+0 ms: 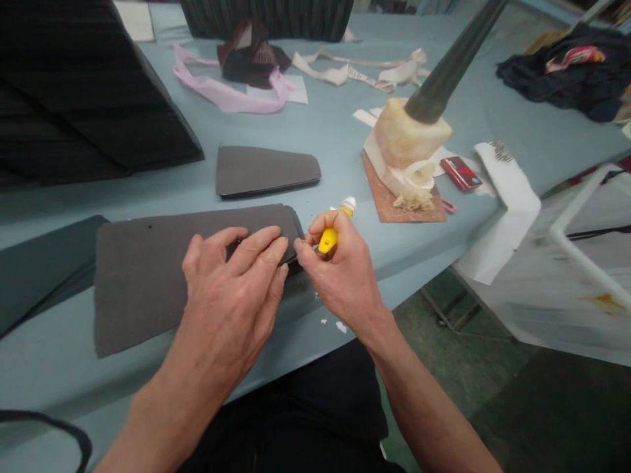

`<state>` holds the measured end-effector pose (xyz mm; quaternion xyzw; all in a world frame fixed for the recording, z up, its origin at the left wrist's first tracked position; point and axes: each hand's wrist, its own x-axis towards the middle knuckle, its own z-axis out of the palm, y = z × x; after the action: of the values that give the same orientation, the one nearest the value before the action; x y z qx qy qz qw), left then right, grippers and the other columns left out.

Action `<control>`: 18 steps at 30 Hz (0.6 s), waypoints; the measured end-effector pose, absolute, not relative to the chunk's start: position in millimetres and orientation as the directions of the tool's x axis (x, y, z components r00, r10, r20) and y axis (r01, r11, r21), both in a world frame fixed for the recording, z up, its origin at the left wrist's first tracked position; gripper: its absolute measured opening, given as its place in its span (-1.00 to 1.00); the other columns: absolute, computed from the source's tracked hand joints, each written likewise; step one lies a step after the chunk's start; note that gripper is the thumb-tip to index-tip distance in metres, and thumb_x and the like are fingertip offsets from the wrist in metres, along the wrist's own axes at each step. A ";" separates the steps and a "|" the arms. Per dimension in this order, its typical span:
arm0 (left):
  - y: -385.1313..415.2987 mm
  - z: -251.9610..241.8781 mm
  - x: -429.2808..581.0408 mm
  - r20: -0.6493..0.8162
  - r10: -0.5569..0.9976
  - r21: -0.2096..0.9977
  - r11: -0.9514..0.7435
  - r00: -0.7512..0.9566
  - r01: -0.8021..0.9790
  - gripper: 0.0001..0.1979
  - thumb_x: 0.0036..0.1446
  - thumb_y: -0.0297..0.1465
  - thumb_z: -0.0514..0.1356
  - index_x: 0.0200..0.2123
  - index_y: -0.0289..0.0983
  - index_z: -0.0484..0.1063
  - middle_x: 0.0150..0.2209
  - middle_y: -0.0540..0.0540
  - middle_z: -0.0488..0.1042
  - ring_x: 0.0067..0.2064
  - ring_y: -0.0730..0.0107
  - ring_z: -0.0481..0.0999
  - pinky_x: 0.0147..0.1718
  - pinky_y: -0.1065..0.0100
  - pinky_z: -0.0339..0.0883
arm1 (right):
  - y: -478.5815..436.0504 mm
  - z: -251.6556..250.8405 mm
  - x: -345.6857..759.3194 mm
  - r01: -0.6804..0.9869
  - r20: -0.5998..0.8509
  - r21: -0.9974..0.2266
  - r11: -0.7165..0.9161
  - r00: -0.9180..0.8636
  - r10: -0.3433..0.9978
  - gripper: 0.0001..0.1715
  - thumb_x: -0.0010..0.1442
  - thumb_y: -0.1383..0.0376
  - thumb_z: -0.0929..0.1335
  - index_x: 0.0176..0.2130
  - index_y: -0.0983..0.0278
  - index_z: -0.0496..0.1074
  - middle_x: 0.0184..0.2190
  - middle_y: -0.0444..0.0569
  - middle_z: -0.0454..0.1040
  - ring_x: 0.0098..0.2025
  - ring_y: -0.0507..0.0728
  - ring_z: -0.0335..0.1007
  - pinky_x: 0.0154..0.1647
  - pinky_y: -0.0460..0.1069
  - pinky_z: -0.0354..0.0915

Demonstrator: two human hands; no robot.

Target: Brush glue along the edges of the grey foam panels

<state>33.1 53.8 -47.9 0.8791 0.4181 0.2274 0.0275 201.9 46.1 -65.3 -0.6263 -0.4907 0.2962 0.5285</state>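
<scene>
A stack of grey fabric pieces [142, 276] lies on the light blue table [335, 138] in front of me. My left hand [231, 276] rests flat on its right end, fingers stretched out and pressing down near the rounded tip. My right hand [340, 263] is closed around a small yellow tool with a white tip [329, 238], thumb and forefinger pinched at the edge of the fabric right beside my left fingertips.
A second grey fabric stack [263, 171] lies further back. A waxy cream block [407, 141] on a brown board holds a dark pole [453, 59]. Black cloth [73, 92] is at far left, pink ribbon [221, 92] and white strips behind, a red packet [461, 172] right.
</scene>
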 end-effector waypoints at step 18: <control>56.9 -34.5 47.7 0.205 0.841 0.126 -0.530 0.501 0.839 -0.42 0.53 -0.23 -0.14 0.42 -0.28 0.36 0.48 -0.26 0.37 0.40 -0.46 0.33 0.25 -0.52 0.23 | 44.1 -58.3 202.8 0.428 0.192 -0.902 0.052 0.291 0.937 -0.85 0.20 0.25 0.38 -0.28 0.13 0.28 -0.43 -0.23 0.40 -0.45 0.02 0.28 -0.41 -0.06 0.24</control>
<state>47.7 56.9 -34.5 0.8663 0.4847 0.1212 0.0048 202.8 44.1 -58.3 -0.6375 -0.5353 0.2603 0.4892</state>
